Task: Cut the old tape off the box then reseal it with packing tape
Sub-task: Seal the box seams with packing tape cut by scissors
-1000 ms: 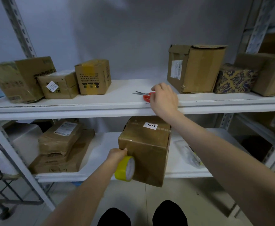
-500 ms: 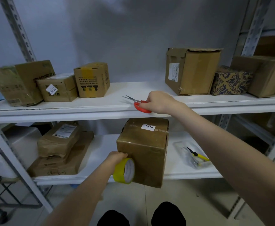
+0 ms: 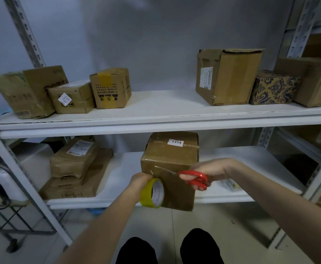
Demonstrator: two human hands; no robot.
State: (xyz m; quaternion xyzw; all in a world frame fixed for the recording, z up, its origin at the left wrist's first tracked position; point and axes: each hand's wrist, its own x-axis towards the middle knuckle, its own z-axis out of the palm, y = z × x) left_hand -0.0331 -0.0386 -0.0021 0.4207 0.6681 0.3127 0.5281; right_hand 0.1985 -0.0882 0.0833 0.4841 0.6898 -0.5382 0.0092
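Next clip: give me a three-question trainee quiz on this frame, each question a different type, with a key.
1. True or false: the right hand holds the red-handled scissors with the blades pointing toward the left hand.
2. Multiple choice: the yellow tape roll is
A) lying on the upper shelf
B) in the left hand, against the front of the box
C) on the floor
3. Fill in: the white label on top of that box reads ____.

Key: 1 true; 2 B; 3 1314
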